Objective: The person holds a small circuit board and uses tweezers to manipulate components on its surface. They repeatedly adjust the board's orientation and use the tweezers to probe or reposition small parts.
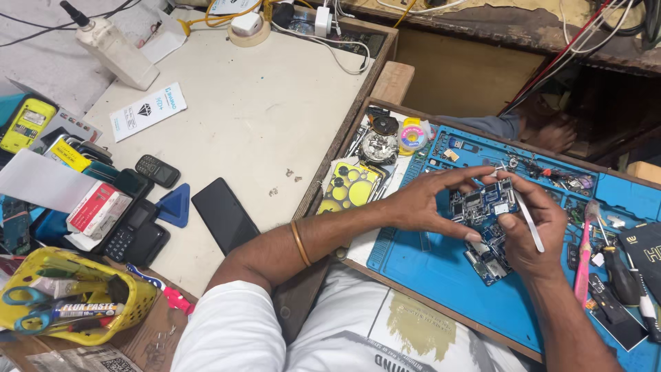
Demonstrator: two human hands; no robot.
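Circuit board (482, 207), flat blue rect., pinched in left hand (427, 203); right hand (530, 231) gripping metal tweezers (529, 217).

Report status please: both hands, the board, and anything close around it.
Left hand steadies blue circuit board by its edge. Right hand pinches white tweezers at the board's top. Second board lies beneath on blue mat.

Black smartphone (224, 215) face down on pale tabletop (255, 110), blue triangular pick (175, 206), yellow basket (76, 296) with scissors (31, 306), possibly solder wick reel (413, 134)
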